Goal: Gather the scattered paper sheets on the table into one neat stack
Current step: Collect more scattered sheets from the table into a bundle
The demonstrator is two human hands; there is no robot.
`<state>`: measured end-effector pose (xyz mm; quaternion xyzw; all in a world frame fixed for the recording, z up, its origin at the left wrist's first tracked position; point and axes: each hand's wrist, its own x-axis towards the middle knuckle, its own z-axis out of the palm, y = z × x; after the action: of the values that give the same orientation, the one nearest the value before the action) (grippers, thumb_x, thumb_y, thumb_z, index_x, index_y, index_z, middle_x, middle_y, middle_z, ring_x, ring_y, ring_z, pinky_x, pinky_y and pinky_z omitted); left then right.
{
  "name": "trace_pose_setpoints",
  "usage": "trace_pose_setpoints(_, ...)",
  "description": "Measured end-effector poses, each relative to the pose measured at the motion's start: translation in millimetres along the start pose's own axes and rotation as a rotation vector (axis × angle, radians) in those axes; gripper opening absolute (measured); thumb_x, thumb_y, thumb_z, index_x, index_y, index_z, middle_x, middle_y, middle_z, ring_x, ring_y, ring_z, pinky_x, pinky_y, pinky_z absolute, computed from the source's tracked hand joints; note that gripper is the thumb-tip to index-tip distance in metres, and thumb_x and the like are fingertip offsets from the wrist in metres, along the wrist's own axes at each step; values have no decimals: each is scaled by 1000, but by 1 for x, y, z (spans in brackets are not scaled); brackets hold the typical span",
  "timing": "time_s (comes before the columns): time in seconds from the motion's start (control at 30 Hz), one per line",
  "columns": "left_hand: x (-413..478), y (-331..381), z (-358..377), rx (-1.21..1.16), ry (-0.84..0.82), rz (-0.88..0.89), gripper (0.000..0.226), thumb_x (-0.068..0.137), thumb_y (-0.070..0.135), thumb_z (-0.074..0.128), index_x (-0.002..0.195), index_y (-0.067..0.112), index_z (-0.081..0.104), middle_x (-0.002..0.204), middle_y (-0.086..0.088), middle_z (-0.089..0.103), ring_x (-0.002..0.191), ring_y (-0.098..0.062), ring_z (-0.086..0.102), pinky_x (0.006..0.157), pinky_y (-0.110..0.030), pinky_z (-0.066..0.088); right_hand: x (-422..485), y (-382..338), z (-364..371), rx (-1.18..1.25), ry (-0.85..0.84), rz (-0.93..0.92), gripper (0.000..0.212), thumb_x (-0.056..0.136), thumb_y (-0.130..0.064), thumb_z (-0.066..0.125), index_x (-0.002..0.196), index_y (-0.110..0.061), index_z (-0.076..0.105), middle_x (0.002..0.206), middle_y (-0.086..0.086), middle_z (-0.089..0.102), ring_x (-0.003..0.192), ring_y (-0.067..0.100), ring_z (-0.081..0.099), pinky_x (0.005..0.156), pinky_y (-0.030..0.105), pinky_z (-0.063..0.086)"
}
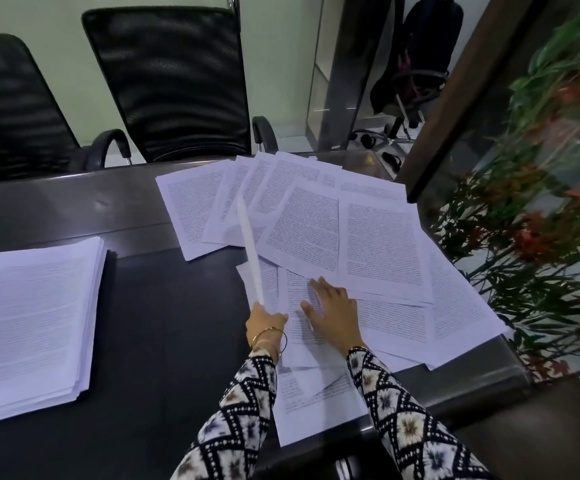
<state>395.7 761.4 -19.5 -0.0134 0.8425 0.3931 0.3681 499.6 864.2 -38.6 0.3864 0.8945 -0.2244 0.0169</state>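
Head view: the left hand (267,322) is gripping a raised sheaf (249,242), and the right hand (333,311) is pressing open-palmed on scattered sheets (382,237) by the right edge of the table (163,341) — dragging carelessly risks pushing pages off. The stack (32,323) is lying at the left edge.

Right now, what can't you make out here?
Head view only.
Print on the scattered sheets: too small to read.
The held sheet in the left hand: edge-on, face and count hidden.
Text beneath the right hand: covered.
The neat stack: cut off by the left edge.
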Motion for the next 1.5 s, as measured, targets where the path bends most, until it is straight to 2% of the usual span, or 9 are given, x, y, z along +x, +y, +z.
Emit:
trace_pose_setpoints(0.23,27,-34,-49,-446,-75,-18,36,71,-14,70,104,-4,62,110,-24,64,89,-29,60,89,-50,50,-14,16,2,212,53,11,61,99,-52,39,152,-28,24,157,-4,32,140,22,32,113,51,28)
trace_pose_setpoints(0.47,32,-65,-146,-270,168,2,47,82,-11,61,128,-6,49,114,-14,56,96,-26,51,85,-32,40,-9,20,5,165,107,45,50,99,-43,46,144,-23,43,158,-4,30,141,21,30,112,42,28)
trace_pose_setpoints(0.6,36,-86,-173,-164,186,-47,55,82,3,68,131,-6,45,130,-23,54,115,-40,54,99,-43,43,-14,-7,15,192,112,-21,46,96,-47,45,129,-18,58,143,1,50,130,26,45,105,42,39)
trace_pose_setpoints(0.73,29,-103,-187,-420,-26,-70,39,84,-9,61,121,-8,52,123,-25,56,104,-36,58,96,-49,43,-32,-67,28,552,5,-64,43,95,-52,49,125,-22,56,118,-10,58,114,14,54,92,24,42)
trace_pose_setpoints(0.87,19,-113,-202,-476,-265,12,46,71,14,80,114,9,62,110,-9,70,97,-24,67,91,-39,51,-30,-115,37,918,-298,15,67,94,-35,61,149,-26,25,133,-13,47,122,7,48,101,23,39)
trace_pose_setpoints(1.07,35,-109,-221,-450,-202,-8,47,83,1,66,128,-2,52,121,-19,62,105,-32,62,99,-48,46,-10,-125,49,919,-258,143,68,93,-29,64,150,-25,27,135,-4,50,125,17,51,106,36,44)
trace_pose_setpoints(1.23,29,-106,-216,-441,-354,-42,44,75,10,76,117,5,63,110,-14,70,98,-29,68,82,-39,56,-11,-126,47,944,-313,107,55,86,-21,73,136,-14,51,122,-1,62,112,16,60,83,13,50)
trace_pose_setpoints(1.37,35,-101,-208,-612,-219,48,44,81,18,71,123,7,60,118,-15,66,106,-34,64,97,-52,47,-23,-98,33,839,-465,90,57,75,-32,82,124,-14,61,120,0,69,108,16,66,98,34,52)
trace_pose_setpoints(1.5,19,-90,-175,-442,-275,-20,44,75,-3,71,117,-8,59,113,-25,63,100,-39,62,89,-49,51,-40,-75,15,769,-166,89,29,86,-41,70,106,-20,64,90,-9,70,75,1,66,65,13,50)
